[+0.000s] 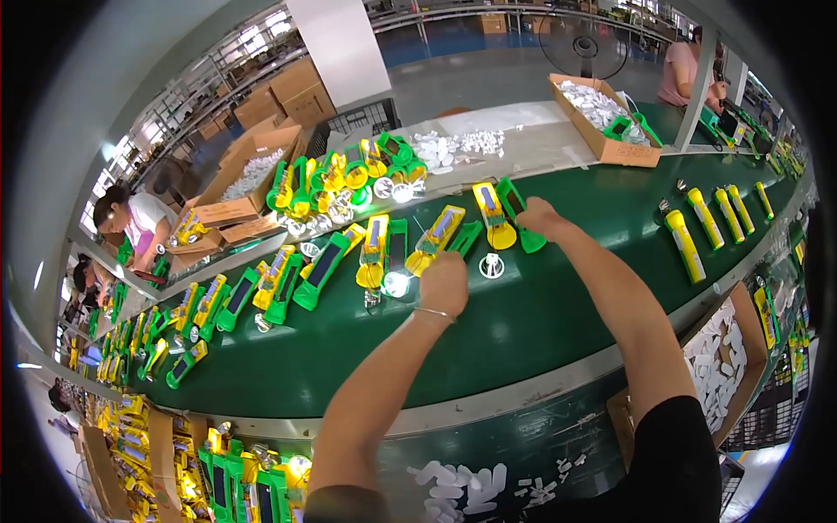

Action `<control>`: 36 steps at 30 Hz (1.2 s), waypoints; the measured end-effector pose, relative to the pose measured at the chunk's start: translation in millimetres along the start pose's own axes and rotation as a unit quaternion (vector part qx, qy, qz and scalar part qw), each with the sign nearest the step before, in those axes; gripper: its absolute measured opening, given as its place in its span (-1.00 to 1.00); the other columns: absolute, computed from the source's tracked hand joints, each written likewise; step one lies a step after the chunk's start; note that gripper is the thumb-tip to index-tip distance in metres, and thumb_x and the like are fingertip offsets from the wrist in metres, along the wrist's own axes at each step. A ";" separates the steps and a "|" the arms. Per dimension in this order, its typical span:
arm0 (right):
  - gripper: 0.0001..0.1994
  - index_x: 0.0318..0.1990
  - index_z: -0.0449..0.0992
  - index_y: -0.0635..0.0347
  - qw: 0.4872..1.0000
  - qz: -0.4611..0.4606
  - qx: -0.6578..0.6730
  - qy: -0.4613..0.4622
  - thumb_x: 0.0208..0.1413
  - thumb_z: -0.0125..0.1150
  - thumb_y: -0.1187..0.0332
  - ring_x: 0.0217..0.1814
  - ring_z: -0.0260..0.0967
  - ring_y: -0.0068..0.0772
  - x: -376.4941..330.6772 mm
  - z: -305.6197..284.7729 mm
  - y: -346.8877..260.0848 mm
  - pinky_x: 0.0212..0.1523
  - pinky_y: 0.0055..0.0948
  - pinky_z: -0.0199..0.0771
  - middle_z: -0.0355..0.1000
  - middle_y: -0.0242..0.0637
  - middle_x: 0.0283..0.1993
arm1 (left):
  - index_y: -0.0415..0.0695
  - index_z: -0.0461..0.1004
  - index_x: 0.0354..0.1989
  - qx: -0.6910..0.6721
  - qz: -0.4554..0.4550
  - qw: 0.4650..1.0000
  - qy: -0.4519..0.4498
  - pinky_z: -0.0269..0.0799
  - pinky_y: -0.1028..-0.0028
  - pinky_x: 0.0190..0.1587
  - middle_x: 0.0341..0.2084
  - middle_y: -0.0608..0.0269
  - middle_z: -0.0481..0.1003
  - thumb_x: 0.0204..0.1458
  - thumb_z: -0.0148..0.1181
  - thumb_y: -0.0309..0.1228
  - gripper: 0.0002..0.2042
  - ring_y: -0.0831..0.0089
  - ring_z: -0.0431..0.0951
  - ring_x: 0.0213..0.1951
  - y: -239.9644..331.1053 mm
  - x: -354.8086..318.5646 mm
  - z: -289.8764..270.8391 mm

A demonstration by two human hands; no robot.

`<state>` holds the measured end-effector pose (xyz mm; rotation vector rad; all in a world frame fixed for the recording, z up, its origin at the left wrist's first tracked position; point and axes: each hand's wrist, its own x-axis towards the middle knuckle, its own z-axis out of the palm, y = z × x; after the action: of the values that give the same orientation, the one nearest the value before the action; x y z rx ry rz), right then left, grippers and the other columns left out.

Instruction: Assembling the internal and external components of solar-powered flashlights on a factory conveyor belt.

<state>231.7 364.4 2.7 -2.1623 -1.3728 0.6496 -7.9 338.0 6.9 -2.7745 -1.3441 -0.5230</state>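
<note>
Left hand (445, 281) is knuckles-up on the green belt (523, 331), fingers curled down at the near end of a yellow shell (436, 237); whether it pinches the shell or just touches it I cannot tell, the fingertips are hidden under the hand. Right hand (536, 216) is closed around the handle of a green shell (516, 213), which lies just right of a second yellow shell (493, 216), the two touching. A round reflector (492, 265) sits on the belt between the hands, apart from both. A lit reflector (396, 283) lies just left of the left hand. Four yellow torches (686, 244) lie in a row to the right, well apart from the hands. More yellow/green shell pairs run left along the belt; exact count unclear, they overlap. Two cardboard boxes (602, 144) of white parts stand on the far shelf. Belt's far-left end blurs into the rim; the bin of white parts at lower right is cut off by the right arm.
</note>
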 end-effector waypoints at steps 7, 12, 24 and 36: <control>-0.40 0.08 0.15 0.32 0.986 0.014 -0.167 0.001 -0.15 0.16 0.28 -0.01 0.30 -0.03 10.4 12.3 -54.3 -0.06 -0.23 0.33 0.31 0.05 -0.03 | -0.19 0.32 -0.20 -0.200 -0.160 0.967 -0.020 0.32 0.13 -0.17 -0.36 -0.17 0.43 -0.19 -0.04 -0.50 -0.71 -0.08 0.42 -0.23 -32.7 48.3 -6.4; -0.27 0.19 -0.04 0.21 0.978 0.123 -0.169 -0.028 -0.15 0.17 0.26 0.21 0.04 -0.12 -1.0 36.2 -97.0 0.06 -0.22 0.23 0.06 -0.14 0.18 | -0.23 0.28 -0.24 -0.125 -0.142 0.982 0.002 0.38 0.14 -0.29 -0.30 -0.15 0.34 -0.12 0.04 -0.29 -0.69 -0.06 0.45 -0.34 -37.2 55.4 19.6; -0.38 0.08 0.04 0.37 0.964 0.060 -0.258 -0.021 -0.16 0.11 0.35 0.13 0.17 -0.05 2.9 35.1 -65.2 0.03 -0.22 0.27 0.14 0.03 0.09 | -0.32 0.24 -0.10 -0.042 -0.155 0.972 -0.173 0.34 0.30 -0.07 -0.12 -0.07 0.32 -0.14 0.10 -0.19 -0.50 0.08 0.39 -0.07 -34.2 65.6 6.6; -0.35 0.11 -0.02 0.38 0.945 -0.176 -0.262 -0.083 -0.18 0.07 0.36 0.06 0.18 0.08 -94.8 4.7 -118.2 0.01 -0.19 0.23 0.14 0.14 0.05 | -0.40 0.11 -0.14 -0.206 -0.098 0.960 -0.164 0.28 0.20 -0.19 -0.28 -0.26 0.33 -0.08 0.06 -0.18 -0.49 -0.08 0.38 -0.20 -53.9 -95.5 -185.3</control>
<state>112.3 322.2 85.9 -2.1816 -2.1582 0.3578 -157.9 270.3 145.7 -3.1913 -1.7754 -0.3992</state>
